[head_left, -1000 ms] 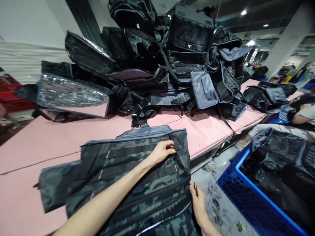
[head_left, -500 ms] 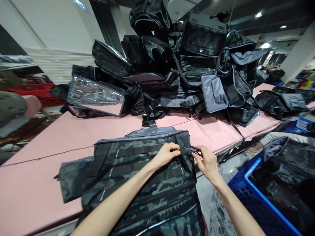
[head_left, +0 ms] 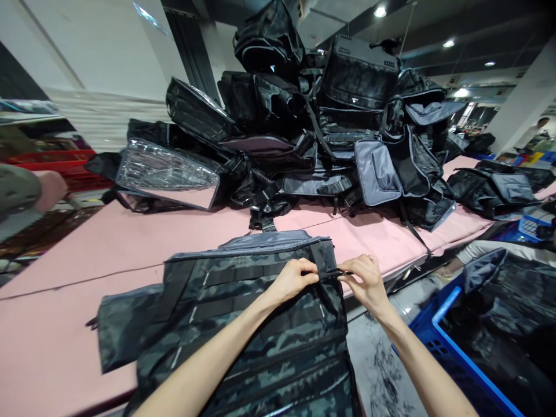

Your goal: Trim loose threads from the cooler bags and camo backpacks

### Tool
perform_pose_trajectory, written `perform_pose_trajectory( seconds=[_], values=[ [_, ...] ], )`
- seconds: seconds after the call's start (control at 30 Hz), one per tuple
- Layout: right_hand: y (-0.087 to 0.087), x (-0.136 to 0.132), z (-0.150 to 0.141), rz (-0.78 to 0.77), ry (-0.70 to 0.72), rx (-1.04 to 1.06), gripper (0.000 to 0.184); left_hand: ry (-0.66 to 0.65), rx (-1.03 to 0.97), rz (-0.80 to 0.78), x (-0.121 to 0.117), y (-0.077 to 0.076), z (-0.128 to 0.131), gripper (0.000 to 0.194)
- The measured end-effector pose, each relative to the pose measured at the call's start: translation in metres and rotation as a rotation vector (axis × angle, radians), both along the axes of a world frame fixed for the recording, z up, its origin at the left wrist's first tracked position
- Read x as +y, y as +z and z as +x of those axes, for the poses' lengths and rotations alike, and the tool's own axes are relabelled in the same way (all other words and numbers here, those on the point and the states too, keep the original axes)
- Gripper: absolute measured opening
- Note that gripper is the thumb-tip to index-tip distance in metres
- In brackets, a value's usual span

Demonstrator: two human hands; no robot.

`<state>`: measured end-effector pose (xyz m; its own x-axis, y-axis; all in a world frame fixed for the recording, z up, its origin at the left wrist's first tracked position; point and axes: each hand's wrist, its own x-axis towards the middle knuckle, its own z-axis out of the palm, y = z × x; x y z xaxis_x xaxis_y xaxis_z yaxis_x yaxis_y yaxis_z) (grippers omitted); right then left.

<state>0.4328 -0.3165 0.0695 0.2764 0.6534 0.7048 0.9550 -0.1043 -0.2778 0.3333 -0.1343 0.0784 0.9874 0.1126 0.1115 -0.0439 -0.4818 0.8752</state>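
Observation:
A dark camouflage backpack (head_left: 269, 341) with rows of black webbing lies in front of me, partly on the pink table. My left hand (head_left: 299, 277) is closed in a pinch on a black webbing strap (head_left: 320, 255) near the bag's upper right corner. Just to the right, my right hand (head_left: 364, 279) grips slim black thread snips (head_left: 336, 273), their tip pointing left against the strap. The fingers partly cover the snips, so the exact contact is hard to see. A camouflage side flap (head_left: 128, 321) sticks out at the bag's left.
Behind the bag, a tall heap of black camouflage bags (head_left: 278, 145) stands on the pink table (head_left: 108, 249). At lower right is a blue crate (head_left: 447, 307) holding more bags. A person's light sleeve (head_left: 490, 249) shows beyond it. Red crates (head_left: 56, 168) stand at the left.
The snips, spread apart before, now look closed at the strap. My right hand has turned and come slightly closer to my left, which keeps its pinch. The camera view has tilted up slightly.

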Motion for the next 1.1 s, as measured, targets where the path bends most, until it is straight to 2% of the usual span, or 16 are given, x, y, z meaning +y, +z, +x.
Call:
perform_pose_trajectory(
  seconds=[0.17,0.3,0.4,0.5,0.6,0.67,0.73,0.83,0.93,1.1],
  values=[
    [0.003,0.002,0.003,-0.096,-0.055,-0.158,0.007,0.001,0.005,0.042,0.0,0.001,0.0,0.016],
    [0.004,0.001,0.006,-0.114,0.038,-0.136,0.006,-0.022,-0.003,0.05,-0.001,0.003,-0.001,0.015],
    [0.001,-0.002,0.007,-0.057,0.109,0.089,0.011,-0.027,-0.013,0.035,-0.003,0.006,-0.003,0.016],
    [-0.005,0.0,0.002,0.009,0.151,0.444,0.016,-0.02,-0.016,0.018,-0.004,0.006,-0.003,0.014],
    [-0.008,0.004,-0.005,0.198,0.235,0.899,0.025,0.026,-0.007,0.016,-0.004,0.001,0.0,0.014],
    [-0.009,0.005,-0.008,0.335,0.228,1.061,0.027,0.056,0.013,-0.006,-0.004,-0.002,0.001,0.015],
    [-0.01,0.003,-0.009,0.334,0.084,1.0,0.024,0.06,0.027,-0.038,-0.003,-0.005,0.002,0.015],
    [-0.017,-0.004,-0.011,0.169,-0.119,0.691,0.019,0.056,0.021,-0.048,-0.003,-0.005,0.001,0.015],
    [-0.026,-0.01,-0.013,0.093,-0.123,0.481,0.017,0.062,0.023,-0.037,-0.003,-0.004,0.0,0.015],
    [-0.027,-0.004,-0.018,0.083,-0.069,0.366,0.014,0.054,0.028,-0.041,-0.002,-0.003,0.001,0.017]
  ],
)
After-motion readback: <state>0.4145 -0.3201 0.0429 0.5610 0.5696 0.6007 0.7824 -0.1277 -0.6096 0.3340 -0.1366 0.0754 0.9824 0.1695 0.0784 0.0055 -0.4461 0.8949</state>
